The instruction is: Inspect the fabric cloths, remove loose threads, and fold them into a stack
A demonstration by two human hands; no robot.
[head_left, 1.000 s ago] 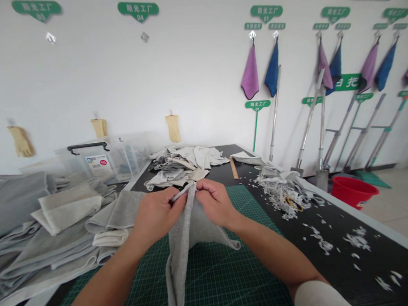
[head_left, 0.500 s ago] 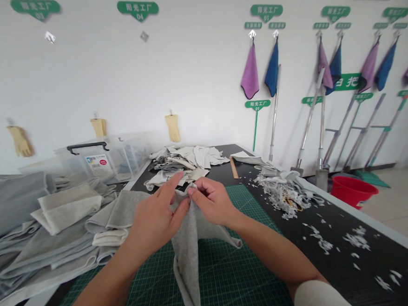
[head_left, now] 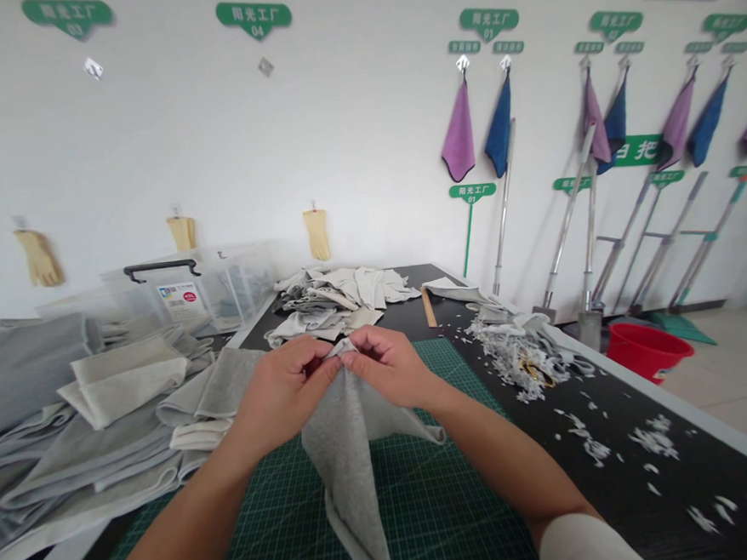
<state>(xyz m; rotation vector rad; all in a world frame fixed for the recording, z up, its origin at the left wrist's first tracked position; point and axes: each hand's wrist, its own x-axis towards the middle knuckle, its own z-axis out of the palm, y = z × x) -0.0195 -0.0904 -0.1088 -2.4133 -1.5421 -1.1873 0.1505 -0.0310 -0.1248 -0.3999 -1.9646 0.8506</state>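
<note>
2 hands (head_left: 285, 388) (head_left: 392, 368), 1 grey cloth (head_left: 344, 461)

Logged from my remote station: grey cloth (head_left: 344, 453), top edge hidden by the left hand (head_left: 282, 389) and right hand (head_left: 389, 368), lower tip cut off by the frame. Yellow loop (head_left: 534, 375) half-buried in white scraps (head_left: 509, 347), too small for me to identify. Bin label (head_left: 179, 295) and small green wall signs (head_left: 464, 47) unreadable.

The left hand (head_left: 282, 389), seen splayed open half a second earlier, has been brought back against the right hand (head_left: 389, 368), and the top of the grey cloth (head_left: 343, 461) is now pinched between both (its lower tip has been swung slightly rightward).
</note>
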